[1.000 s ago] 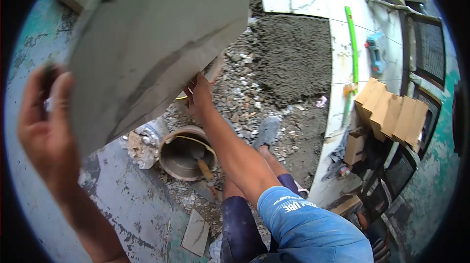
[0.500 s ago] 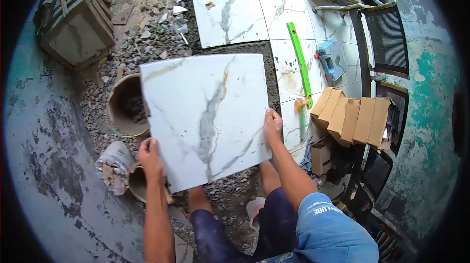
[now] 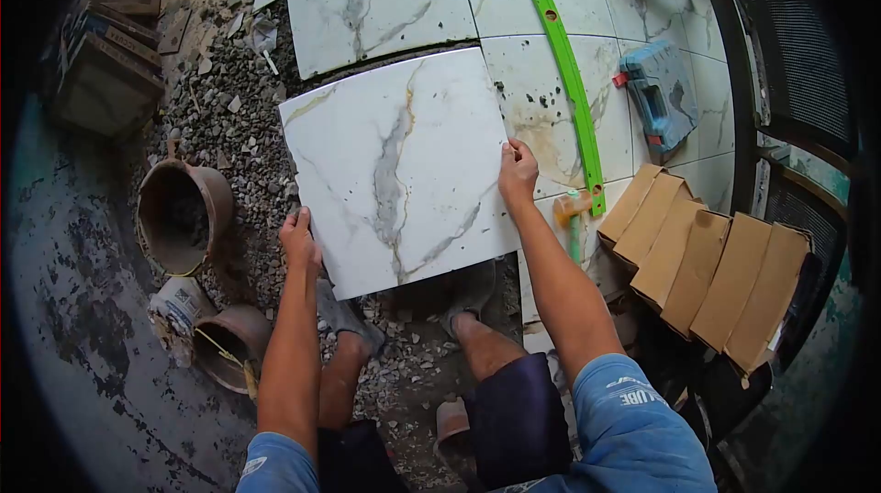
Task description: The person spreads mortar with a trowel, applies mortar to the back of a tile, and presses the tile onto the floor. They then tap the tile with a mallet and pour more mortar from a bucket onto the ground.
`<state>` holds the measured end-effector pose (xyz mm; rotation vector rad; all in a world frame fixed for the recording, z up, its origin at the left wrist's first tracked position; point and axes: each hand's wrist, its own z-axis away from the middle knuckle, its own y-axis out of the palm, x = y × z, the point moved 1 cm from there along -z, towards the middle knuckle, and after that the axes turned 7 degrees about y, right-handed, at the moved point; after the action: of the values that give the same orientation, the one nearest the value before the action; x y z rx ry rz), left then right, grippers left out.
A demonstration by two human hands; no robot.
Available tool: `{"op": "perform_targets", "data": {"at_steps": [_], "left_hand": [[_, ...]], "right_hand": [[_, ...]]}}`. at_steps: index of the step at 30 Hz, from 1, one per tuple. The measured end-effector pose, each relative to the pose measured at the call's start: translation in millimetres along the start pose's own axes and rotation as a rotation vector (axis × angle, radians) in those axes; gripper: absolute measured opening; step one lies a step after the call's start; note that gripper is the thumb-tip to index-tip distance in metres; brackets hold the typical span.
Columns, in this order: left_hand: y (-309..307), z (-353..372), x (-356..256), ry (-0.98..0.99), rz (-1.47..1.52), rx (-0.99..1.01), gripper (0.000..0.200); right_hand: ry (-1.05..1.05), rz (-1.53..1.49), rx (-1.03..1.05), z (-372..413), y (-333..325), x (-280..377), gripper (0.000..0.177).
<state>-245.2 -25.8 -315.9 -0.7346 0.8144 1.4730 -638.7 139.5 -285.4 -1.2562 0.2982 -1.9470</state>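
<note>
Now both hands, left (image 3: pixel 300 238) and right (image 3: pixel 518 172), closed around opposite edges of a marbled white tile (image 3: pixel 399 172).

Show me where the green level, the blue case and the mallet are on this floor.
Green level (image 3: pixel 573 98): head view, the middle of its long bar.
Blue case (image 3: pixel 678 106): head view, its body beside the handle.
Mallet (image 3: pixel 571 207): head view, its orange head, above the green handle.
</note>
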Motion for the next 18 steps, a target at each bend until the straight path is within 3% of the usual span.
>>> {"op": "perform_targets", "data": {"at_steps": [7, 11, 18], "left_hand": [[66, -47, -14, -0.037, -0.037, -0.011, 0.014], [71, -58, -12, -0.023, -0.035, -0.058, 0.013], [65, -67, 11, 0.034, -0.015, -0.038, 0.013]], "right_hand": [[-0.036, -0.036, 0.006, -63, 25, -10, 0.029], [-0.055, -0.2, 0.093, -73, 27, -9, 0.032], [-0.101, -0.155, 0.092, -77, 30, -15, 0.031]]}}
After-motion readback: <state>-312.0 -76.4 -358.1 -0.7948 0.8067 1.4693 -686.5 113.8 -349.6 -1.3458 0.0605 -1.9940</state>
